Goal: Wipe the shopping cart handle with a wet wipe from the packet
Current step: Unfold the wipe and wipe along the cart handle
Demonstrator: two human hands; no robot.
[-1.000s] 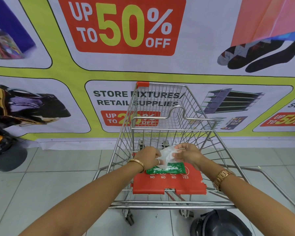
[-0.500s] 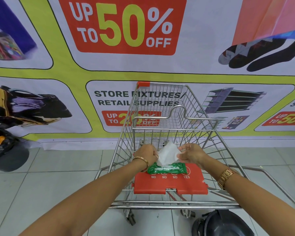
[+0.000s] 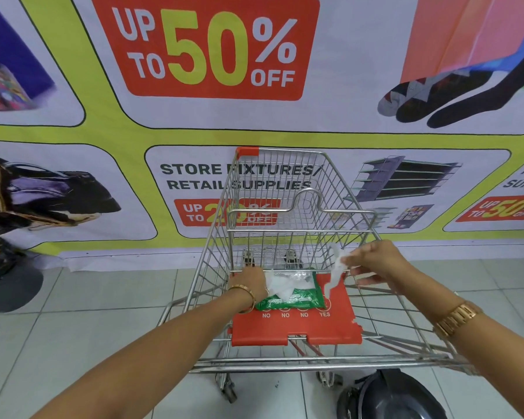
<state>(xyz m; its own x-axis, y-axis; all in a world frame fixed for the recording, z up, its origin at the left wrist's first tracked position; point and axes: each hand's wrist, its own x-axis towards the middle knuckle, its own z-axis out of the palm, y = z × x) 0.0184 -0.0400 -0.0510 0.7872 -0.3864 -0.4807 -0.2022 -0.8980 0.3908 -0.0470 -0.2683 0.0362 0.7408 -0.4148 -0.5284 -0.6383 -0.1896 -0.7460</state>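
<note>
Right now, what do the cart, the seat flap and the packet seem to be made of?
Cart: metal wire, shiny silvery finish, probably plated steel.
Seat flap: red plastic, matte, with a chipped right edge.
Packet: thin green plastic film, glossy and creased; white wipes bulge out of its open top.

The red child-seat flap (image 3: 297, 329) of the wire shopping cart (image 3: 273, 189) lies folded flat and carries a green wet-wipe packet (image 3: 297, 299) at its far edge, with a loose white wipe (image 3: 280, 284) bunched on top at the packet's opening. The cart stands on a grey tiled floor (image 3: 73, 322). A dark helmet (image 3: 390, 397) rests on the floor just beside the cart's near right wheel.
</note>
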